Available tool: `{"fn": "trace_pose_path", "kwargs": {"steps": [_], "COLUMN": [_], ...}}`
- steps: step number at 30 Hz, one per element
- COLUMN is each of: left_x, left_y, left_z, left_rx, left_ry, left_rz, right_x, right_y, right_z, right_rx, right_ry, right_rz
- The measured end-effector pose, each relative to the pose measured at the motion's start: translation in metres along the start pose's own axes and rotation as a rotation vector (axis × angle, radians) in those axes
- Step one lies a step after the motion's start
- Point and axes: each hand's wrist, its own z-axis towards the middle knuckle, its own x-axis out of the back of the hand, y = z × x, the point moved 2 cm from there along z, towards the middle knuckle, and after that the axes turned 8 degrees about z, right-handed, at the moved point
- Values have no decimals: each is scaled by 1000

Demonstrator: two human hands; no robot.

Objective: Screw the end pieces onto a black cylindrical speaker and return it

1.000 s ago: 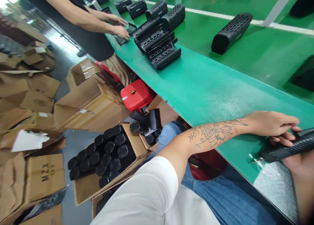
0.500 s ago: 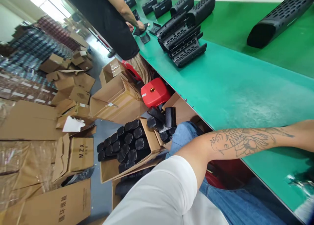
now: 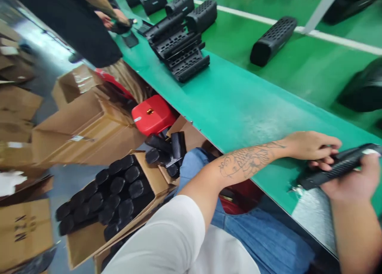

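Observation:
My left hand (image 3: 313, 148) and my right hand (image 3: 350, 182) both hold a black perforated speaker tube (image 3: 325, 175) above the green workbench (image 3: 238, 106). My left fingers curl over it, and my right palm cradles it from below. Farther up the bench stands a pile of similar black grilled housings (image 3: 179, 47), with a single one (image 3: 273, 41) lying to the right. At the far end, a co-worker's hands (image 3: 117, 24) hold a small dark piece.
Below the bench edge sit an open cardboard box of black capsule-shaped parts (image 3: 119, 192), a red case (image 3: 153, 114) and stacked brown cartons (image 3: 80, 134). A sheet of silvery bubble wrap (image 3: 313, 216) lies under my hands. My jeans-covered legs sit against the bench.
The view has swung back toward my hands after drifting away, and the speaker tube is in sight again. The co-worker's hands have shifted along the bench.

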Motion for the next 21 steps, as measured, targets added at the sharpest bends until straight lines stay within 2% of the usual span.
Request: {"fn": "trace_pose_path", "kwargs": {"steps": [2,4,8,21], "left_x": [-3,-4,-4,0], "left_y": [-7,-11,-13,-13], "left_z": [1,1,0,-5], "left_rx": [12,-6,-39,-60], "left_ry": [65,129,200,172], "left_rz": [7,38,68,92], "right_x": [-1,-2,0,12], "right_y": [-9,-9,-7,-11], "right_z": [1,5,10,12], "right_rx": [69,87,69,-4], "right_ry": [-158,-233,-269,-360], "right_rz": [-181,-283,-318,-333]}}
